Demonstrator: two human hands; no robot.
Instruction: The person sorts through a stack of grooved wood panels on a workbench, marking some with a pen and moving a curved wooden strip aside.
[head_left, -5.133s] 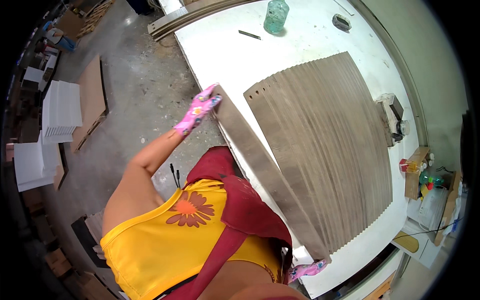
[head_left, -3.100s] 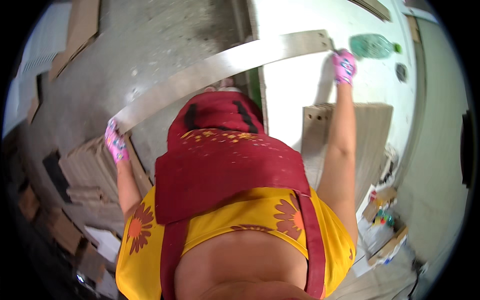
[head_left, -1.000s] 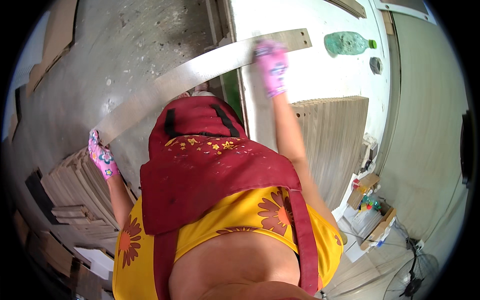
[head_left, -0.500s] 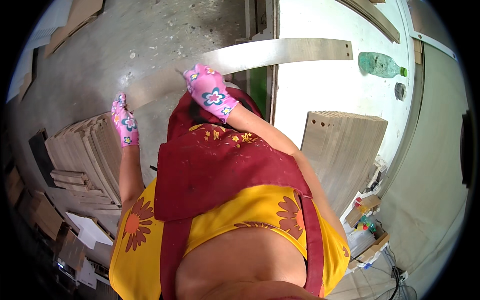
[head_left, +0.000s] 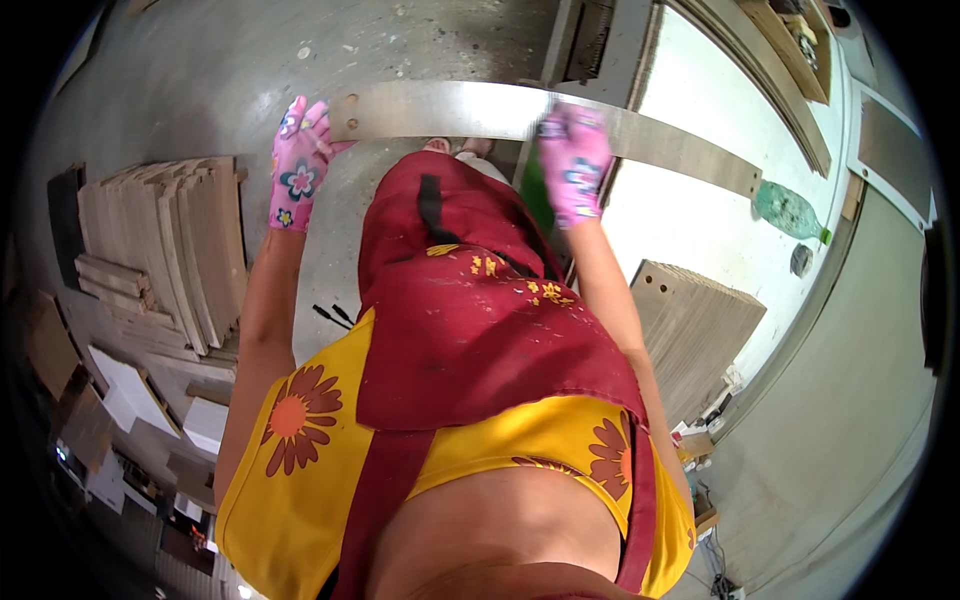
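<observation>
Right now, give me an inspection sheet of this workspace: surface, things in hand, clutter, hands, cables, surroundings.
Surface: white tabletop, bearing a stack of brownish boards.
Things in hand: long curved board, with holes at its ends, its right part over the tabletop.
Clutter: green bottle near the board's right end in view; small dark object beyond it.
Hands: both in pink flowered gloves; left hand at the board's left end, right hand blurred across its middle; grip unclear.
Cables: dark cables at lower right.
Surroundings: grey floor, another board pile at left, pale wall at right.
</observation>
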